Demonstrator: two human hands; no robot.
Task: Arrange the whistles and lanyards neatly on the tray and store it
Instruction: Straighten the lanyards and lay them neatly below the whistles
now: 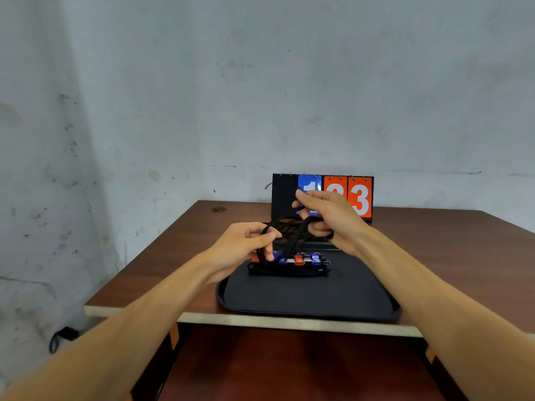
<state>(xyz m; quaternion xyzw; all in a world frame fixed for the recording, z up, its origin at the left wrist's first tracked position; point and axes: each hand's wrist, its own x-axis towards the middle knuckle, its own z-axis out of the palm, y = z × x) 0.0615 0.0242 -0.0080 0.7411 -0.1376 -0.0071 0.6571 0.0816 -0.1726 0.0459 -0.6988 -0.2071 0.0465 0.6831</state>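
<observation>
Both the left hand (249, 241) and right hand (327, 218) gripped limp, tangle-prone black lanyards (292, 230); best gathered near the light whistles (298, 259) at the tray's (307, 299) far edge.

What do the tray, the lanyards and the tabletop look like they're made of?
Tray: probably plastic, matte dark grey, with a moulded raised rim and rounded corners. Lanyards: black braided cord, seemingly fabric, draping limply between the left hand and right hand. Table: likely laminated board; glossy reddish-brown top, with a pale raw-looking front edge.
</observation>
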